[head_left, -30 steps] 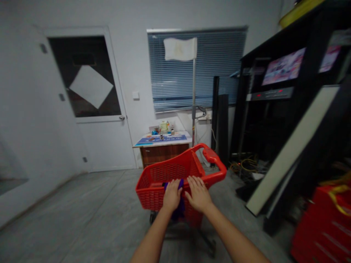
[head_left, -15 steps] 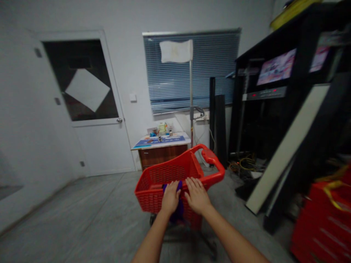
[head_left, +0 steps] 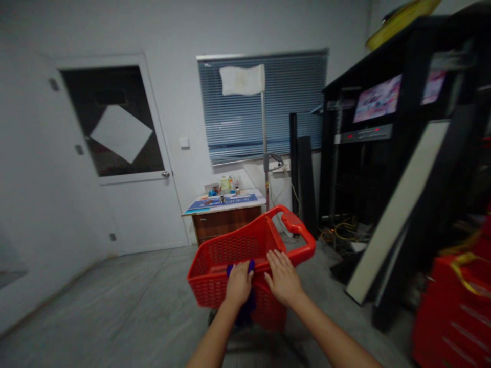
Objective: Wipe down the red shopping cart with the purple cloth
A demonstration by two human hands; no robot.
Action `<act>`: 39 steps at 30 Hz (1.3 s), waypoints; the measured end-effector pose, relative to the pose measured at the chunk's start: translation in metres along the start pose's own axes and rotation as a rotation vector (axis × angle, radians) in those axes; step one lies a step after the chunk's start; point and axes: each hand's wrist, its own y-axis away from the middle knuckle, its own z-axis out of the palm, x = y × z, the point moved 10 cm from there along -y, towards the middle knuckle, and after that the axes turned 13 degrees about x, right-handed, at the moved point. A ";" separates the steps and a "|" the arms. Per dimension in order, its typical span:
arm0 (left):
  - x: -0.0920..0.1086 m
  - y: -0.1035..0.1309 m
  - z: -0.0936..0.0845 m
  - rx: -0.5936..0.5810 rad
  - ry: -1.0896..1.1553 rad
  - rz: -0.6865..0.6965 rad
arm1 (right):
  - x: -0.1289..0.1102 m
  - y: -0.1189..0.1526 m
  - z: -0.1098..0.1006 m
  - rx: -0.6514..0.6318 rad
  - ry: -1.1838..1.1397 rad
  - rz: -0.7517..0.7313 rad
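A red plastic shopping cart stands right in front of me, its handle toward the right. Over its near rim hangs a purple cloth, which drapes down the outer side. My left hand presses the cloth against the rim, fingers curled over the top edge; the palm side is hidden. A little to the right, my right hand lies on the same rim near the handle end. Its fingers are stretched out flat and it holds nothing. The cart's lower frame and wheels are mostly in shadow.
Behind the cart stands a small wooden cabinet with small items on top. A pole with a white flag rises beside it. Long panels lean against a black rack at right, near loose cables. A red box sits at lower right.
My right hand has slid slightly right along the rim, widening the gap between my hands. The left hand stays on the cloth. The room appears slightly lower in view.
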 end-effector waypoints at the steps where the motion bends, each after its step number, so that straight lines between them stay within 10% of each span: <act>1: 0.011 -0.002 0.002 -0.002 0.019 0.024 | 0.000 0.001 -0.001 0.004 -0.004 -0.009; 6: 0.043 -0.004 0.007 0.084 0.107 0.085 | 0.000 0.002 -0.005 -0.026 -0.042 -0.043; 24: 0.018 0.009 0.001 0.182 0.098 0.034 | 0.030 0.010 -0.035 0.077 0.048 -0.023; 33: 0.072 -0.005 0.008 0.138 0.248 0.098 | 0.028 0.008 -0.037 0.107 0.021 -0.024; 39: 0.046 0.003 0.009 0.173 0.181 0.044 | 0.029 0.007 -0.038 0.066 0.010 -0.027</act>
